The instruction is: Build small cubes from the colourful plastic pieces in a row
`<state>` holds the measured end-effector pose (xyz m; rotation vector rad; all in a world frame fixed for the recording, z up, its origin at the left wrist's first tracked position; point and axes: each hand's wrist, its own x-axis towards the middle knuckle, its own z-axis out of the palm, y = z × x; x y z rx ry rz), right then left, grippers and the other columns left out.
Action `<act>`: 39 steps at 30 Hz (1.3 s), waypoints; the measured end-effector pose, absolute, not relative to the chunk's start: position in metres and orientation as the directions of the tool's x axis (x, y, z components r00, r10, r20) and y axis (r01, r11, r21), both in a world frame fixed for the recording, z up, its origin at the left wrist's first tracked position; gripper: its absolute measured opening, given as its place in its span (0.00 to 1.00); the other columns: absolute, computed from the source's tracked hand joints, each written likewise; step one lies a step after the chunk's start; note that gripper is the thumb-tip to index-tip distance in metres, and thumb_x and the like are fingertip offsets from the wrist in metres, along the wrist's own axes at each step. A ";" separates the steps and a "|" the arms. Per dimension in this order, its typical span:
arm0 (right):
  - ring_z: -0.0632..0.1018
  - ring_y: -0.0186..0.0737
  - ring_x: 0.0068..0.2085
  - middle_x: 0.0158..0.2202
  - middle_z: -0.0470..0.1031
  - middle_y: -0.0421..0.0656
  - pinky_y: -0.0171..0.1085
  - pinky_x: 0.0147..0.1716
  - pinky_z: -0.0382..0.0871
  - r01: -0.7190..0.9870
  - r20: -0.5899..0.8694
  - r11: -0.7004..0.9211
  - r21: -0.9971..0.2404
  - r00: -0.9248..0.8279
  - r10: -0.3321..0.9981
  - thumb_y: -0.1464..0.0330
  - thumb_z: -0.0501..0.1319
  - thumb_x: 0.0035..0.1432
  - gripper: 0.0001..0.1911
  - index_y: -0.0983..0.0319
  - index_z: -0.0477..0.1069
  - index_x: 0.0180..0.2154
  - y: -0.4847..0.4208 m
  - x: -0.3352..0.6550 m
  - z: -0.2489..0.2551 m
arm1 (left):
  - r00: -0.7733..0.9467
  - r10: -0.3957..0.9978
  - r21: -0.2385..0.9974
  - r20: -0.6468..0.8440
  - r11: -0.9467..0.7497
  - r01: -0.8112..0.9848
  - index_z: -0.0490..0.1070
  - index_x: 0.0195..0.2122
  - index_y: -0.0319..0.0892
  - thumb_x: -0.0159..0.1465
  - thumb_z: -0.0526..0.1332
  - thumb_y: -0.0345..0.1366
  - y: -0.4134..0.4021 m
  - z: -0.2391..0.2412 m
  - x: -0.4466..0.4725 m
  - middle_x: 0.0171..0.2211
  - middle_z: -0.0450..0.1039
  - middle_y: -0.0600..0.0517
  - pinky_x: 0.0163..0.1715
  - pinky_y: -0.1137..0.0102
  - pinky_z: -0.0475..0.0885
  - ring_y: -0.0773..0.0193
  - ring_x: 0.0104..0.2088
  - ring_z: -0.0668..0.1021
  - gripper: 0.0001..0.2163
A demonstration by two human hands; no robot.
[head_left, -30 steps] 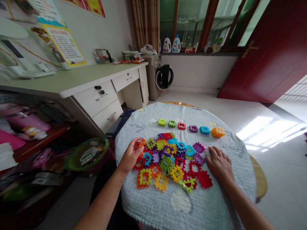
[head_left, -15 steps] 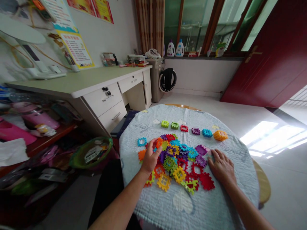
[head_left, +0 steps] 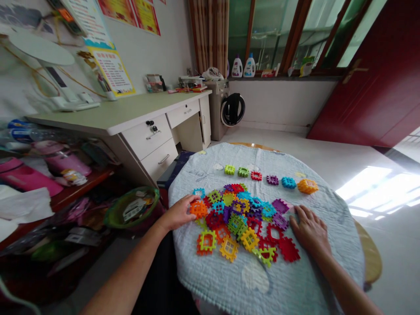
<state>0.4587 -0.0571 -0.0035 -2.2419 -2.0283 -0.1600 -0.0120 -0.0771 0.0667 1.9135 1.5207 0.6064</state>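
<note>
Dozens of plastic tiles lie piled mid cloth, w/ six cubes rowed at 12 o'clock. Our left hand, at the pile's 9, rests loose fingertips on an orange tile; our right hand lies flat, fingers together, at 3.

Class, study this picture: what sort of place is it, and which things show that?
Probably a room in a home: a desk with drawers, a washing machine in the corner, detergent bottles on the windowsill, and toy tiles on a cloth-covered round table.
</note>
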 end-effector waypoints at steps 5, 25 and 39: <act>0.63 0.49 0.63 0.62 0.64 0.47 0.49 0.60 0.55 0.996 0.158 -0.093 -0.007 0.093 0.983 0.56 0.42 0.64 0.29 0.61 0.62 0.60 -0.058 0.458 -0.002 | 0.321 0.944 0.567 -0.084 -0.220 0.794 0.68 0.52 0.40 0.49 0.64 0.30 -0.075 0.069 0.006 0.53 0.71 0.45 0.58 0.63 0.65 0.54 0.54 0.73 0.26; 0.63 0.49 0.63 0.63 0.64 0.47 0.49 0.60 0.55 0.996 0.165 -0.093 -0.005 0.093 0.982 0.55 0.40 0.65 0.30 0.60 0.62 0.60 -0.059 0.459 -0.005 | 0.110 0.981 0.137 -0.162 -0.088 0.987 0.73 0.42 0.46 0.51 0.62 0.39 -0.073 0.073 0.025 0.42 0.74 0.48 0.46 0.64 0.69 0.55 0.44 0.76 0.16; 0.63 0.48 0.63 0.62 0.65 0.47 0.49 0.60 0.55 0.995 0.185 -0.100 -0.008 0.100 0.978 0.55 0.41 0.64 0.30 0.60 0.63 0.60 -0.058 0.460 -0.007 | 0.205 0.975 0.129 -0.089 -0.193 0.973 0.71 0.38 0.45 0.47 0.64 0.42 -0.063 0.085 0.013 0.40 0.74 0.49 0.46 0.61 0.67 0.53 0.44 0.75 0.17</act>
